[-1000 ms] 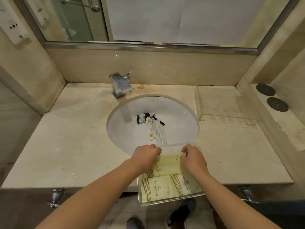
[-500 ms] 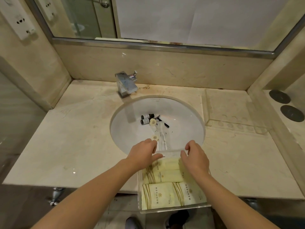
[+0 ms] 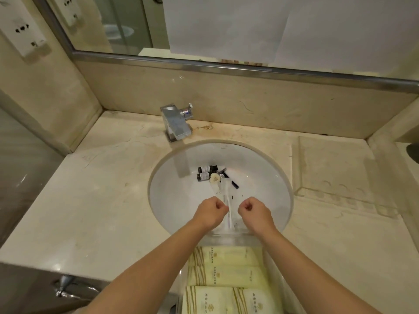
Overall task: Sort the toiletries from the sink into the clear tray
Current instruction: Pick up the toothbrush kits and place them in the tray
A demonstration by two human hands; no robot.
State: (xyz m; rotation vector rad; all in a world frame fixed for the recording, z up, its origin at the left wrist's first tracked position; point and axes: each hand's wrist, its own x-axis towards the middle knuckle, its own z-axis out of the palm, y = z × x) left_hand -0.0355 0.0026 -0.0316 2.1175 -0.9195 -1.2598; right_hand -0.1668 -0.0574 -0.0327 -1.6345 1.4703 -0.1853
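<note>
Toiletries lie in the white sink [image 3: 267, 177]: two small dark bottles [image 3: 205, 172], a round cream piece [image 3: 215, 177], a black stick-like item [image 3: 233, 182] and a long clear-wrapped item [image 3: 227, 206]. A clear tray [image 3: 226, 240] with pale yellow packets [image 3: 226, 271] sits at the counter's front edge, its far rim over the basin. My left hand [image 3: 210, 213] and my right hand [image 3: 254, 211] hover over the near part of the basin, either side of the wrapped item. Both are curled into fists with nothing visible in them.
A chrome faucet [image 3: 175, 124] stands behind the basin. A second clear tray [image 3: 328, 175] with round hollows rests on the marble counter [image 3: 102, 200] at the right. A mirror and wall sockets [image 3: 25, 30] are behind; dark round coasters [image 3: 413, 151] sit far right.
Both hands let go of the front tray's far rim and moved forward over the basin, their fingers closing into fists. The view has shifted closer to the sink.
</note>
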